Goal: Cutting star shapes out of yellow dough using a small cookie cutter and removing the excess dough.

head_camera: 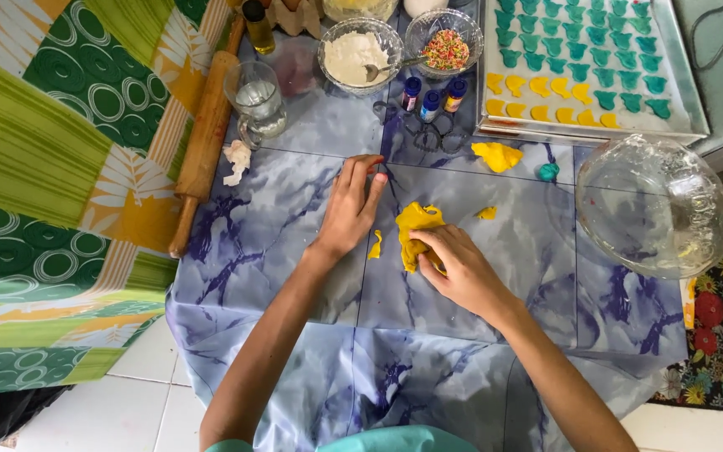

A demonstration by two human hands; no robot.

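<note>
Step in hand: gathering dough. Right hand (460, 269) pinches the yellow dough sheet (416, 224); left hand (351, 208), at 9 o'clock, lies flat and open, holding nothing. Next move probably requires peeling cleanly.

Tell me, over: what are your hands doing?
Left hand flat on the sheet, empty. Right hand pinching yellow dough. Dough scrap between hands.

Yellow dough sheet (416, 224): thin, irregular, flattened, lying flat just below the small bottles (431, 97). Small yellow scrap (376, 244) lies left of it, another (486, 213) right.
</note>
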